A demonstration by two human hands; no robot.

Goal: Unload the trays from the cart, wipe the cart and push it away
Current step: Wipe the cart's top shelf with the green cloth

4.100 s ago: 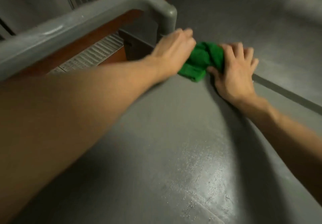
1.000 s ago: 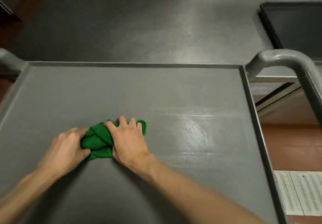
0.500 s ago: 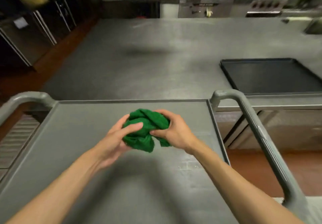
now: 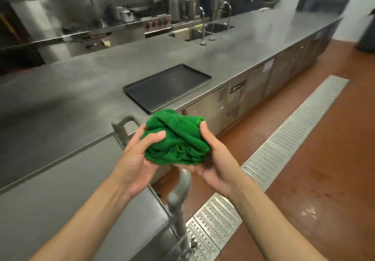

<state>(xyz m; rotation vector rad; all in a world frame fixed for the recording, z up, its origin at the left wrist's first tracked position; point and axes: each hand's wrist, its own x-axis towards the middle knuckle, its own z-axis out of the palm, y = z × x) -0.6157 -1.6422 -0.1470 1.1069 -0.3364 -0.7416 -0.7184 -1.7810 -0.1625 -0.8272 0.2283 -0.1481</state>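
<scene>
A bunched green cloth [image 4: 176,139] is held up in the air between both hands, above the cart's right end. My left hand [image 4: 136,159] grips its left side with the thumb on top. My right hand [image 4: 215,159] cups its right side and underside. The grey cart [image 4: 60,189] fills the lower left, its top bare, and its grey handle [image 4: 178,198] runs under my hands. A dark tray [image 4: 166,86] lies flat on the steel counter [image 4: 71,90] just beyond the cart.
The long steel counter runs to the far right, with sinks and taps [image 4: 203,27] at the back. Cabinet doors [image 4: 243,96] face a red-brown floor [image 4: 314,169]. A metal drain grate [image 4: 274,151] crosses the floor to the right of the cart.
The cloth was pressed on the cart top a second ago; both hands have lifted it clear and carried it right, over the cart's handle. The view has swung up and to the right.
</scene>
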